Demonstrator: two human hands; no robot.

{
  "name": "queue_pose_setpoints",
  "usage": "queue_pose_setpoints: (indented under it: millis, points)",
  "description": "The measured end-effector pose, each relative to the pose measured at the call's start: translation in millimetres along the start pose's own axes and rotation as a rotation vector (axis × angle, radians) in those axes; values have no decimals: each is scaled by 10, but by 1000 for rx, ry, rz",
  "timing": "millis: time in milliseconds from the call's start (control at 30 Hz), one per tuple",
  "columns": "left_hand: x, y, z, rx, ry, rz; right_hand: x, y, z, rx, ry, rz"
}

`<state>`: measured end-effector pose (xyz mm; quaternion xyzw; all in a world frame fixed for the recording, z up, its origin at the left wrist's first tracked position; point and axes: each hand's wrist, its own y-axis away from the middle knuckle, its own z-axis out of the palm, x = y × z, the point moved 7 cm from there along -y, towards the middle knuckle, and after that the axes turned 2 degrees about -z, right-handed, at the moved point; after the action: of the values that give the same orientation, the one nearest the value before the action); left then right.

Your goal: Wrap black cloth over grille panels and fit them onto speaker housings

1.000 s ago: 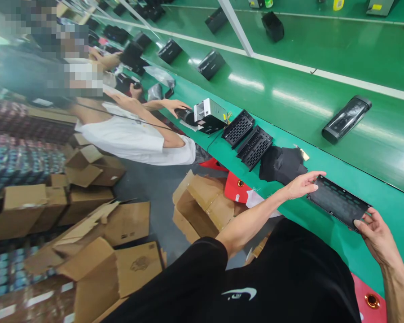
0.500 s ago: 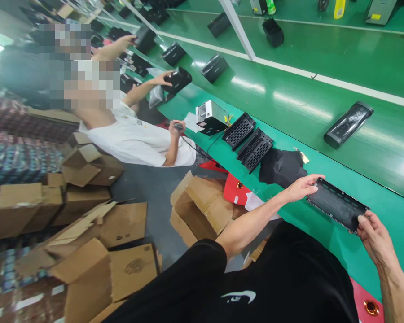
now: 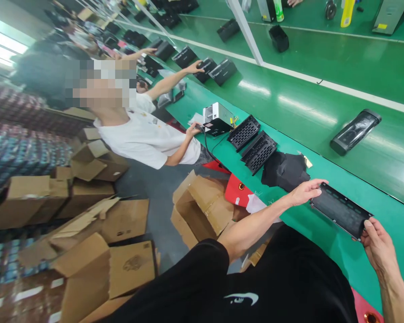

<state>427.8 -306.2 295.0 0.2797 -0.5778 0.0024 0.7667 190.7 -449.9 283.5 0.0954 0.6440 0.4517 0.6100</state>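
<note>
Between my two hands is a black rectangular panel [image 3: 341, 211], hollow on the side facing me, with a dark sheet inside its rim. My left hand [image 3: 306, 192] pinches its left end, thumb on top. At the right end, my right hand [image 3: 379, 237] grips the edge with the thumb on the rim and the fingers underneath. Left of my left hand lies a pile of black fabric-like sheets [image 3: 284, 169]. Beyond it, two black perforated panels [image 3: 259, 151] rest side by side on the green tabletop [image 3: 326, 172].
A black perforated housing [image 3: 355, 132] lies on the green conveyor [image 3: 296, 80]. A metal box with wires [image 3: 218, 117] stands beside a co-worker in a white shirt [image 3: 138, 141]. Open cardboard boxes [image 3: 202, 208] are on the floor at left. A white post [image 3: 245, 33] rises beyond the conveyor.
The panel stays in both my hands with little movement. The co-worker's far hand has put a black housing beside others on the conveyor. My view has shifted slightly.
</note>
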Motion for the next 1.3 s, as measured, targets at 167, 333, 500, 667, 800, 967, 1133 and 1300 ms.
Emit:
queue_pose_setpoints:
  millis: [167, 333, 500, 667, 800, 967, 1133, 1300]
  points:
    - [39, -4, -7, 21, 43, 15, -42, -6, 32, 18, 3, -10]
    - [31, -22, -39, 86, 101, 20, -97, -28, 106, -53, 20, -15]
    - [-91, -94, -107, 201, 68, -8, -115, -88, 140, -46, 32, -10]
    - [-88, -97, -153, 247, 31, 1, -137, -107, 204, -66, 40, -14]
    - [-61, -88, -188, 257, -12, -2, -153, -108, 235, -64, 39, -31]
    - [-60, -100, -223, 266, -26, -4, -165, -104, 253, -61, 51, -45]
    - [-29, -102, -230, 277, -18, 10, -176, -127, 221, -12, 91, -72]
    - [-3, -103, -217, 275, -3, 31, -158, -159, 231, -20, 82, -59]
